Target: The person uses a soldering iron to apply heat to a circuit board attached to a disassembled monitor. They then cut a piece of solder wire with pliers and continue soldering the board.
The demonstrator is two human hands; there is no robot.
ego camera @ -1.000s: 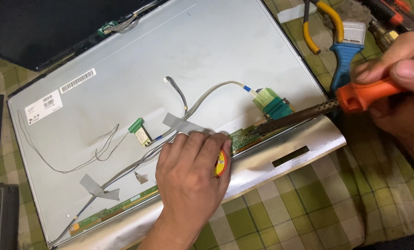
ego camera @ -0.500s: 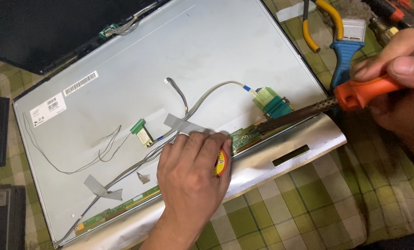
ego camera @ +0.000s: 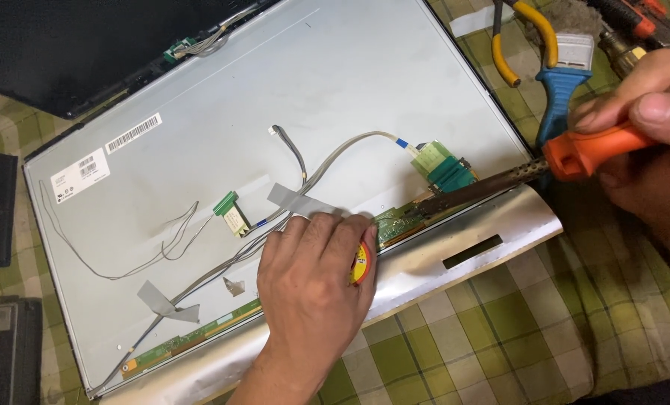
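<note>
A green checked cloth (ego camera: 455, 345) carries the grey display panel (ego camera: 222, 120), with yellow-handled pliers (ego camera: 526, 34) and a blue-handled brush (ego camera: 563, 79) beyond the panel's right edge.

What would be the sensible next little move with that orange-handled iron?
Probably ease the soldering iron tip slightly along the green circuit strip: the right hand already holds it there, while the left hand steadies the panel.

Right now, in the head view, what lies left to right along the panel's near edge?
Grey tape strip → left hand over a round yellow-red object → green circuit strip → dark soldering-iron barrel → orange handle in right hand.
</note>
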